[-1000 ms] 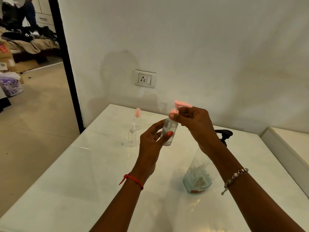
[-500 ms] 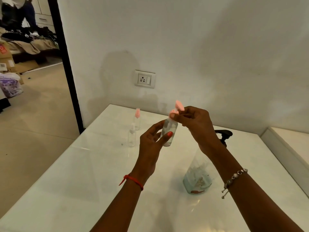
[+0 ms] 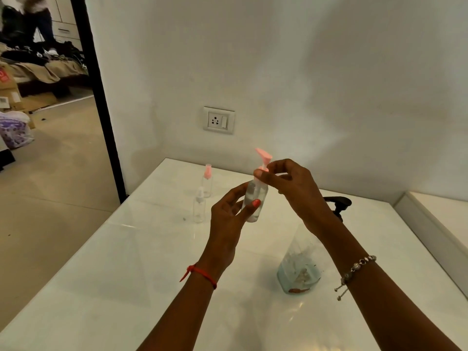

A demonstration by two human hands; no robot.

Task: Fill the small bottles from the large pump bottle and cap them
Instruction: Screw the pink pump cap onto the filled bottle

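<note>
- a person's left hand [image 3: 228, 219] holds a small clear bottle [image 3: 254, 198] upright in the air above a white table [image 3: 126, 274], with the fingers curled behind the bottle's body and the thumb, its nail painted red, pressed on the front.
- the right hand [image 3: 296, 191] pinches the collar of the pink pump cap [image 3: 263, 158] between thumb and forefinger at the bottle's neck; the other fingers are loosely curled, and the pink spout slants up above the fingertips.
- clear liquid shows inside the held bottle; how high it reaches cannot be told.
- the large pump bottle [image 3: 301, 262] stands on the table under the right forearm, which hides part of it; a bluish liquid lies low in its base, and its black pump head [image 3: 338, 202] shows just beyond the right wrist.
- two more small bottles stand close together on the far left part of the table, well apart from the hands: a pink-capped bottle [image 3: 207, 182] nearer the wall and a clear-capped bottle [image 3: 199, 206] just in front of it.
- a red thread [image 3: 200, 273] circles the left wrist, and a beaded bracelet [image 3: 357, 268] the right.
- a wall socket [image 3: 219, 120] sits on the white wall behind the table; a black door frame [image 3: 101, 97] stands at the left, a room with boxes and clothes beyond it.
</note>
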